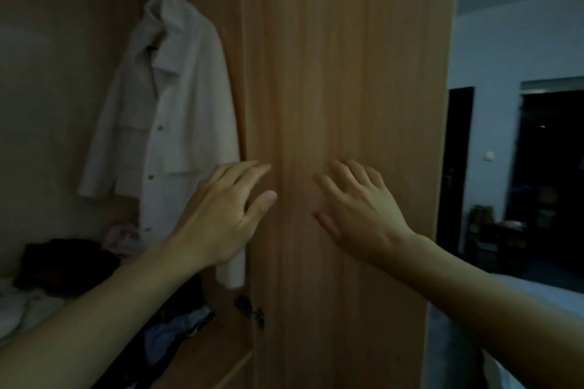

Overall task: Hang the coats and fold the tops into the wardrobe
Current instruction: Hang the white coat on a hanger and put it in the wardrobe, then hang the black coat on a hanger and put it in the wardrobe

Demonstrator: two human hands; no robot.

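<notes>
Inside the wardrobe (63,73), at its right side, the white coat (164,123) hangs above dark clothes (63,265) on the shelf, and just right of it your left hand (221,218) and right hand (357,215), fingers spread, holding nothing, sit at the wooden door (347,73), contact unclear.

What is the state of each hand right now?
Left hand: open, fingers spread, holding nothing, by the door.
Right hand: open, fingers spread, holding nothing.

I see a wardrobe door (347,104) of smooth, matt wood-grain laminate. The coat (177,98) at ten o'clock looks soft, pale cloth. The hinge (252,313) looks metal.
</notes>
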